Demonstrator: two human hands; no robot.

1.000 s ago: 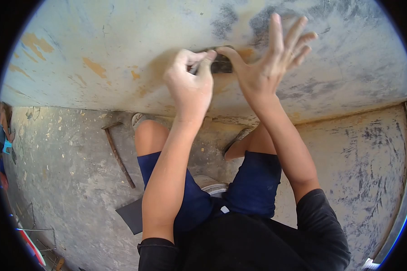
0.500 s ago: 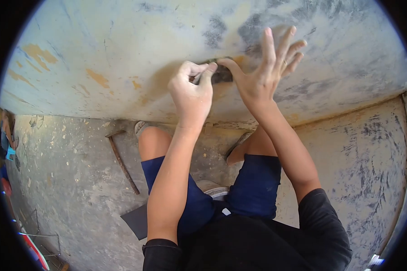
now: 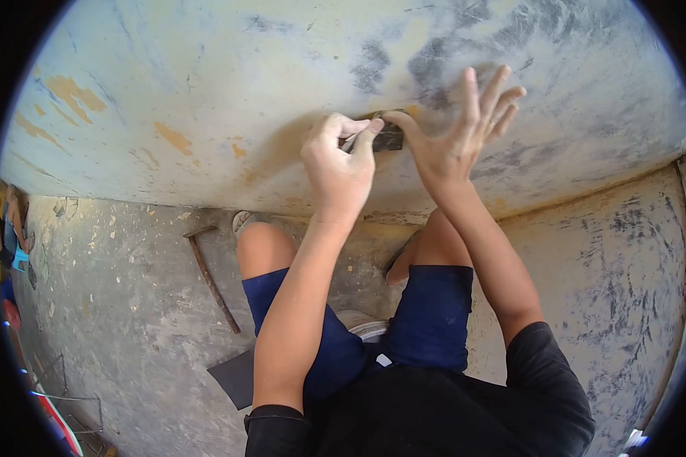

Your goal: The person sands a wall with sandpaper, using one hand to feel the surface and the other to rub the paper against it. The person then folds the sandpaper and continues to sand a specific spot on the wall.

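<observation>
My left hand (image 3: 338, 164) is closed, its thumb and fingers pinching a dark, worn piece of sandpaper (image 3: 389, 138) against the pale, patchy panel (image 3: 229, 91). My right hand (image 3: 451, 148) is beside it with fingers spread and raised off the panel. Only its thumb reaches the top of the sandpaper, near the left fingertips. Grey smudges and ochre patches mark the panel around both hands. The part of the sandpaper under my left fingers is hidden.
A hammer (image 3: 213, 282) with a long wooden handle lies on the concrete floor (image 3: 129, 305) to the left. A dark grey sheet (image 3: 234, 378) lies by my left thigh. At the far left edge are a person (image 3: 11, 221) and a blue stool (image 3: 20, 260).
Both hands and the sandpaper have shifted slightly right and down along the panel. The view has also moved a little. My left hand keeps its pinch.
</observation>
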